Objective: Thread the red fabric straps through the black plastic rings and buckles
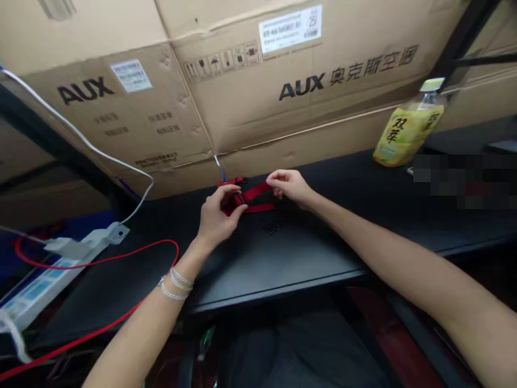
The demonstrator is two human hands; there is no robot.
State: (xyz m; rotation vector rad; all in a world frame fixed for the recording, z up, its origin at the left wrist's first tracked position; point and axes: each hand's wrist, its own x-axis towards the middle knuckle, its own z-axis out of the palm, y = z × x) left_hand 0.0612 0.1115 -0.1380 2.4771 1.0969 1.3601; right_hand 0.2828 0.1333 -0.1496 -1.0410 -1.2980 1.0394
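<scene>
A red strap [257, 191] with a dark buckle [241, 198] lies near the back of the black table, close to the cardboard. My left hand [220, 213] grips the buckle between thumb and fingers. Pinched in my right hand [290, 186] is the strap's upper length, drawn out to the right of the buckle. A lower length of the same strap runs along the tabletop below it. Small dark pieces [272, 228] rest on the table just in front of the strap.
Large cardboard boxes [242, 118] stand behind the black table [258, 269]. A yellow-labelled bottle [407, 129] is at the back right. At left are a white power strip [52, 280], a white cable [92, 145] and a red cable [121, 318] passing by my left forearm.
</scene>
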